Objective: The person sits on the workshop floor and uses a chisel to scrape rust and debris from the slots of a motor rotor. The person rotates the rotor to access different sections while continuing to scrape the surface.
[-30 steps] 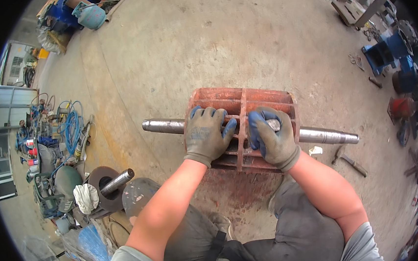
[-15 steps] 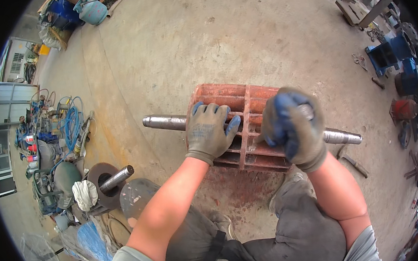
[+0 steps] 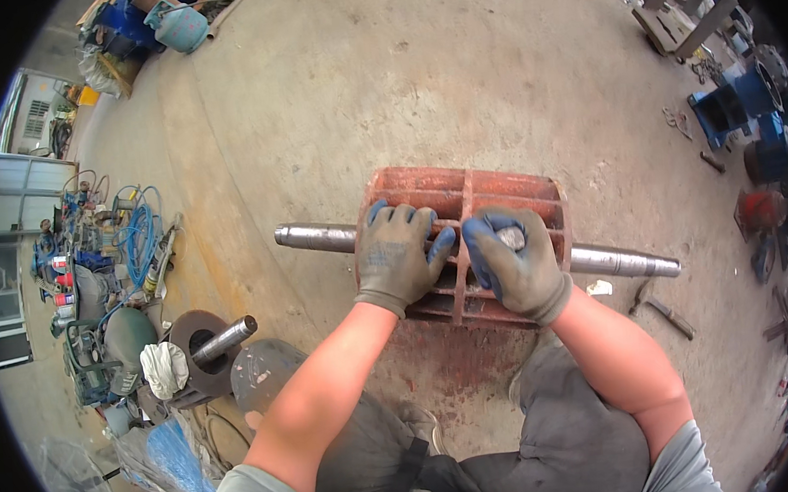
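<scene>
As seen from the head camera, one rust-red finned rotor (image 3: 501, 191) on a single grey steel shaft (image 3: 315, 236) is laid on the concrete floor (image 3: 454, 65), just ahead of the knees. The left hand (image 3: 397, 257) is spread flat on the rotor, fingers (image 3: 442, 242) open and closed on nothing. The right hand (image 3: 513, 264) is curled beside it around a small grey metal piece (image 3: 511, 237), pinched at the fingers. Two gloved hands are counted. It is judged that the round shaft could roll and trap fingers between fins, or the piece could slip from the glove
</scene>
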{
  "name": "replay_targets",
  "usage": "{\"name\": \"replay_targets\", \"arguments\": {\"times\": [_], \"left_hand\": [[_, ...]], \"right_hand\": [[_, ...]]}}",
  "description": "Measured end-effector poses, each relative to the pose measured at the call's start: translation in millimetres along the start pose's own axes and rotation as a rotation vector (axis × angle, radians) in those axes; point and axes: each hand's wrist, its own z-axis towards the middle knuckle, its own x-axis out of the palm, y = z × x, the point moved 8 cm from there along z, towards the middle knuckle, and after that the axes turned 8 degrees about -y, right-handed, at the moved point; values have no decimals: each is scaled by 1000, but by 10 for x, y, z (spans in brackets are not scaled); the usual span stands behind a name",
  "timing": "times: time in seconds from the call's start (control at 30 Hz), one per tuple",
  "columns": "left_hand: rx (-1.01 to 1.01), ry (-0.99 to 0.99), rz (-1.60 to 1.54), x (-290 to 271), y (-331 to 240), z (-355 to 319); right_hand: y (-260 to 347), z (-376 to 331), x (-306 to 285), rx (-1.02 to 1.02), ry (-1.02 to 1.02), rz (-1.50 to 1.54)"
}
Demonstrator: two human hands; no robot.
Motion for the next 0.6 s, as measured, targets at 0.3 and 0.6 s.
{"name": "replay_targets", "arguments": {"times": [0.3,0.6], "left_hand": [[-1,16,-12,13,10,13],[-10,23,-30,30,32,6]], "right_hand": [[-49,-42,-28,-64,86,-17],[-6,-72,-46,-300,94,-69]]}}
